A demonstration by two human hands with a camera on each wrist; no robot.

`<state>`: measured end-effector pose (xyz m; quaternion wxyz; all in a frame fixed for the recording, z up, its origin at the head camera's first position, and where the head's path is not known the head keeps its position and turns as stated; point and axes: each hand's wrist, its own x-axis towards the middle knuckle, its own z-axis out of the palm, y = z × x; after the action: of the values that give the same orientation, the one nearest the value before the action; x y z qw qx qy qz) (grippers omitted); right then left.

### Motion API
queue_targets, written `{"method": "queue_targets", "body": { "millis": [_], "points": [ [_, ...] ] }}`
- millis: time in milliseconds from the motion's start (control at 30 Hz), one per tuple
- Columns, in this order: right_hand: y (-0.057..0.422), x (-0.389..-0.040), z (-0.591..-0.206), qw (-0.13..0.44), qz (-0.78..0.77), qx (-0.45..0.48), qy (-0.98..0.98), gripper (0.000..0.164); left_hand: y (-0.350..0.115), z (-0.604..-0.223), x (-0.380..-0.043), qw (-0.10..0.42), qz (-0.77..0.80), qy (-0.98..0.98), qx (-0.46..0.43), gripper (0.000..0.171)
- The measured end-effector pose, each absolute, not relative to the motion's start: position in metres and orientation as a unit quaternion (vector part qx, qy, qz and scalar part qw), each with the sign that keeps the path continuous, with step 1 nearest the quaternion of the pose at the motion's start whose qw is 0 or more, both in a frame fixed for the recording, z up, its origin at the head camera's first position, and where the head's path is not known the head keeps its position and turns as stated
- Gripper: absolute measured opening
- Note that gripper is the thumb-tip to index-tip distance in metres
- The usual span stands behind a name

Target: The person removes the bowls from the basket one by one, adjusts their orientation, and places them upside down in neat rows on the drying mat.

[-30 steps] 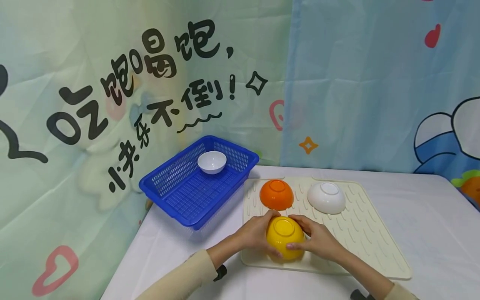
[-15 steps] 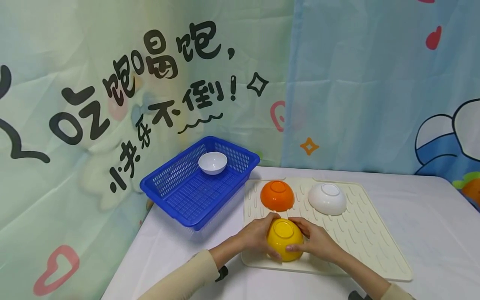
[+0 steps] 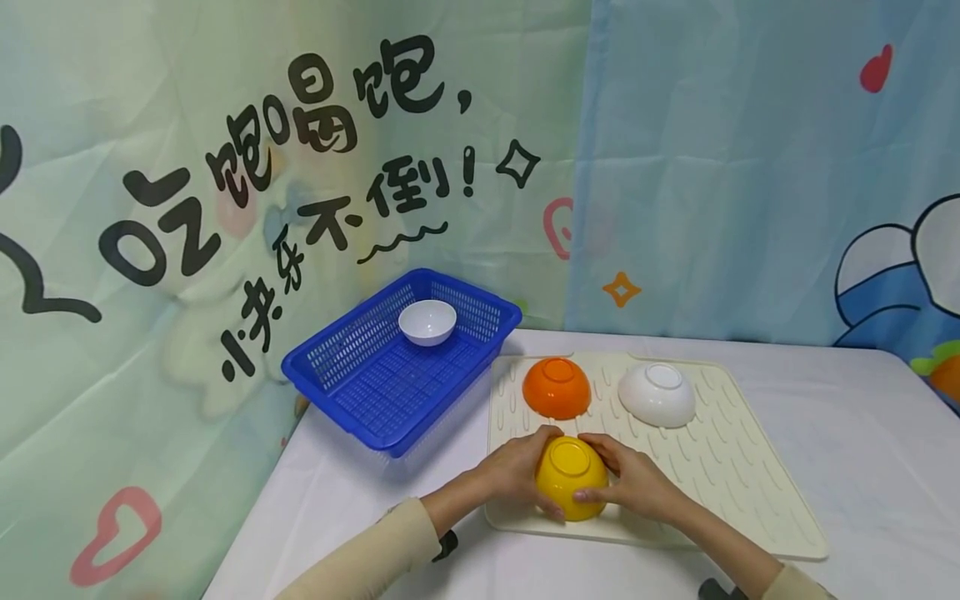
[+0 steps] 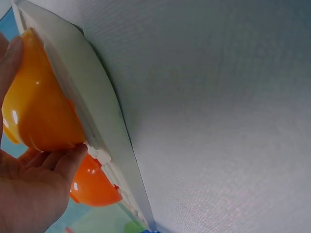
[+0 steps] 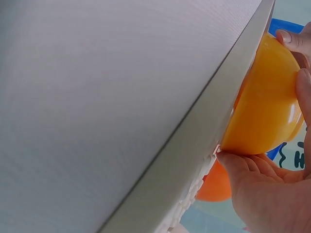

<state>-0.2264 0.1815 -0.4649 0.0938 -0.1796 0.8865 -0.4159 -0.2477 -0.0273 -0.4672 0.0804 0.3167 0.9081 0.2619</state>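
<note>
A glossy yellow bowl [image 3: 572,483] is upside down over the front left part of a cream drying mat [image 3: 720,500]. From its left side my left hand [image 3: 516,471] grips it, thumb at the near side and fingers round the far side. Opposite, my right hand [image 3: 637,479] holds the same bowl between thumb and fingers. In the left wrist view the fingertips [image 4: 73,158] are at the rim, close to the mat's surface. An overturned orange bowl [image 3: 557,390] and an overturned white bowl [image 3: 657,396] rest on the mat behind the hands.
A blue plastic basket [image 3: 360,421] stands left of the mat, against the printed curtain [image 3: 480,108]. Inside it, a small white bowl [image 3: 427,323] sits upright at the far end. White cloth [image 3: 885,467] covers the table.
The yellow bowl has come down slightly toward the mat, with both hands keeping their hold. The other bowls and the basket have stayed in place.
</note>
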Motion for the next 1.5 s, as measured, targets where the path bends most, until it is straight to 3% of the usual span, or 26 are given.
{"method": "queue_targets", "body": {
  "millis": [500,600,733,833,1000,1267,1400,1500],
  "points": [
    [0.182,-0.226,-0.464,0.1,-0.408,-0.188,0.888,0.086,-0.031,-0.463,-0.251,0.125,0.247,0.898,0.342,0.102],
    [0.182,-0.226,-0.465,0.096,-0.405,-0.193,0.889,0.085,-0.032,-0.447,-0.251,0.146,0.221,0.902,0.342,0.099],
    [0.182,-0.226,-0.466,0.096,-0.404,-0.196,0.888,0.085,-0.037,-0.405,-0.256,0.148,0.197,0.904,0.35,0.081],
    [0.183,-0.226,-0.466,0.097,-0.409,-0.195,0.886,0.084,-0.045,-0.367,-0.27,0.097,0.206,0.907,0.354,0.066],
    [0.183,-0.224,-0.464,0.093,-0.405,-0.198,0.888,0.085,-0.079,-0.327,-0.308,-0.05,0.3,0.911,0.279,0.05],
    [0.182,-0.222,-0.462,0.099,-0.395,-0.193,0.893,0.086,-0.149,-0.351,-0.361,-0.253,0.476,0.84,0.06,0.027],
    [0.182,-0.223,-0.463,0.101,-0.396,-0.187,0.893,0.088,-0.167,-0.364,-0.371,-0.284,0.496,0.82,0.013,0.027],
    [0.181,-0.223,-0.463,0.102,-0.401,-0.185,0.891,0.087,-0.175,-0.369,-0.378,-0.264,0.493,0.829,-0.01,0.031]
  ]
}}
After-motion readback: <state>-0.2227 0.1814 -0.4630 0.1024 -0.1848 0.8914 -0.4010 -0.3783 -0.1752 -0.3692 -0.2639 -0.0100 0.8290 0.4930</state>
